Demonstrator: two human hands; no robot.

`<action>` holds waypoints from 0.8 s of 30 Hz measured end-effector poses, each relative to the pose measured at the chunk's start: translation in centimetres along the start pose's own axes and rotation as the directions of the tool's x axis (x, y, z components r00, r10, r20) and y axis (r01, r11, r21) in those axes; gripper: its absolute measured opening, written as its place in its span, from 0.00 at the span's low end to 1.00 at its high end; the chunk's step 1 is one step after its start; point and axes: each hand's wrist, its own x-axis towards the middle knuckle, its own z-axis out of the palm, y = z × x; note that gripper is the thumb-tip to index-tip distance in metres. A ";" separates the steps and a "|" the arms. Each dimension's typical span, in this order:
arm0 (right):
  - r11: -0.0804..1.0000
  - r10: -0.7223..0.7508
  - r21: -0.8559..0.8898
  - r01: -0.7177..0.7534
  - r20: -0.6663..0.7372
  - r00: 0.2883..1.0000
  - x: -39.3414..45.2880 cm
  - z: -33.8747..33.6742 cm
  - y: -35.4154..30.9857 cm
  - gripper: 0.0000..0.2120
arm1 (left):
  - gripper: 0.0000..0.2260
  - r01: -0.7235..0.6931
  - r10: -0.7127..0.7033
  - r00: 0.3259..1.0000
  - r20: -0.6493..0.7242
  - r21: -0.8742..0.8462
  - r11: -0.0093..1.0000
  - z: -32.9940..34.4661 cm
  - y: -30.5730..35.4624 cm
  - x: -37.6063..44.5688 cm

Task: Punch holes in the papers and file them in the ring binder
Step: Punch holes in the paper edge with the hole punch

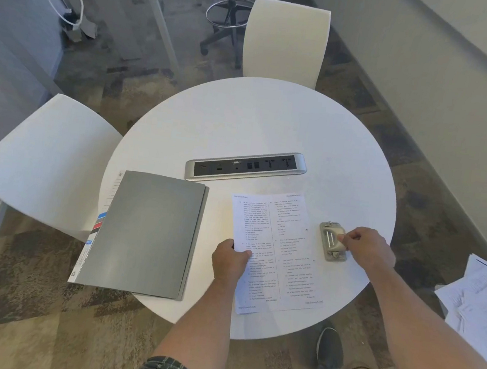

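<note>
A printed paper (282,244) lies flat on the round white table (259,119), two small punched holes near its right edge. My left hand (231,264) grips the paper's left edge. Just right of the paper sits a metal hole punch (329,241), and my right hand (367,248) pinches its handle from the right. A closed grey ring binder (145,233) with coloured tabs along its left side lies at the table's left front, apart from the paper.
A silver power-socket strip (246,166) is set in the table behind the paper. Two white chairs stand at the left (46,160) and far side (286,41). A heap of loose papers (485,303) lies off the table at the right. My shoe (329,351) shows below.
</note>
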 end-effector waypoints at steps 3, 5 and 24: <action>0.998 0.027 -0.055 -0.031 -0.070 0.997 0.7 -0.8 0.5 0.13 | 0.07 0.002 -0.002 1.000 0.001 -0.001 1.000 0.1 0.1 0.0; 0.994 0.062 -0.085 -0.071 -0.109 0.992 1.3 -1.1 0.8 0.13 | 0.07 0.007 -0.007 1.000 0.002 0.002 1.000 0.1 0.1 0.0; 0.921 -0.361 0.239 0.309 0.220 0.906 -5.5 7.2 -6.1 0.21 | 0.07 0.010 0.009 0.992 0.128 -0.150 0.989 0.7 2.6 -1.0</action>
